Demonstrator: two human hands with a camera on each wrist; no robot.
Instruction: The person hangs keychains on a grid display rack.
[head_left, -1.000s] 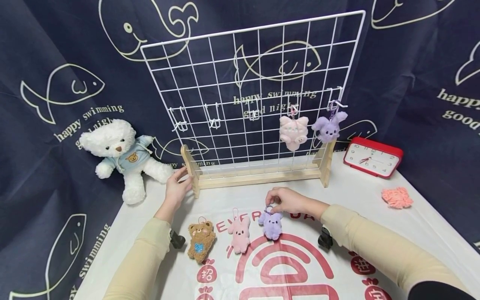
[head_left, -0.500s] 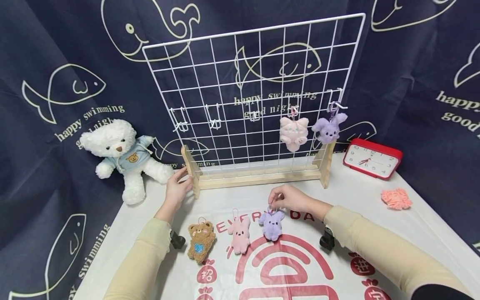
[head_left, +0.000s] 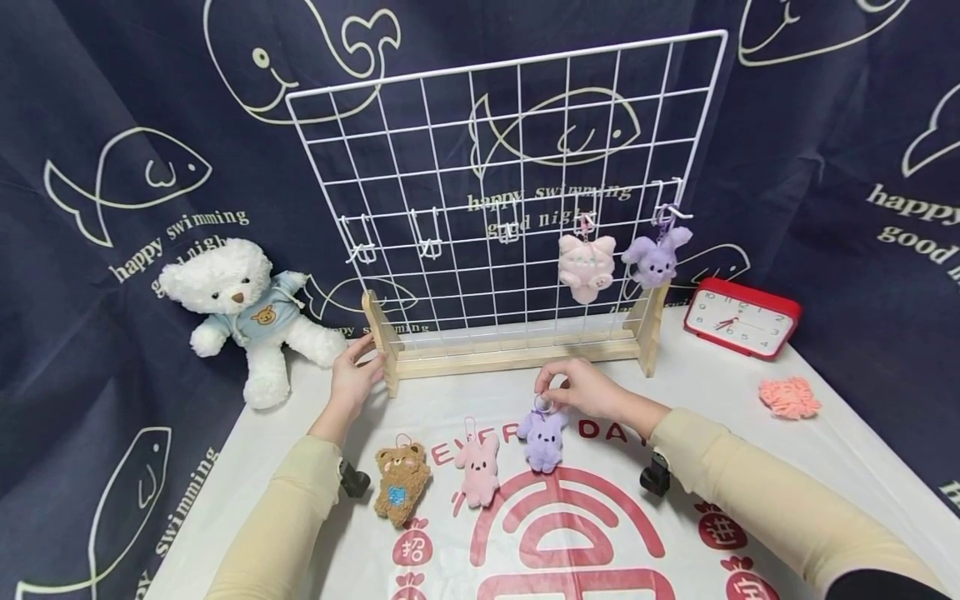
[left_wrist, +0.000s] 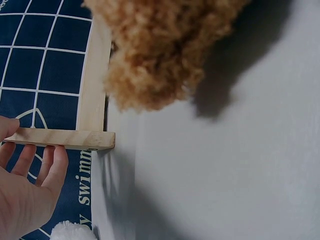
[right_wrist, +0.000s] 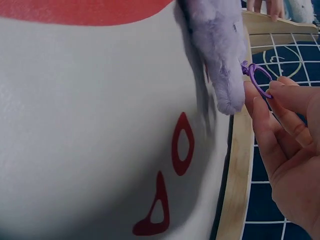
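my right grip (head_left: 581, 392) pinches the fuzzy lilac plush (head_left: 542, 440) by its purple cord loop (right_wrist: 253, 79), below the white wire rack (head_left: 522, 161); my left grip (head_left: 354, 385) clasps the rack's pale wooden foot (left_wrist: 60, 138), presumably steadying it.

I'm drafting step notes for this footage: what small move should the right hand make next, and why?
Probably raise the held purple plush toward the bare middle hook: the right hand pinches its loop, and a pink plush already hangs just right of that hook.

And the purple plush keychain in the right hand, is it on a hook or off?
Off: the right hand pinches the purple plush keychain by its cord loop, below the white hooks.
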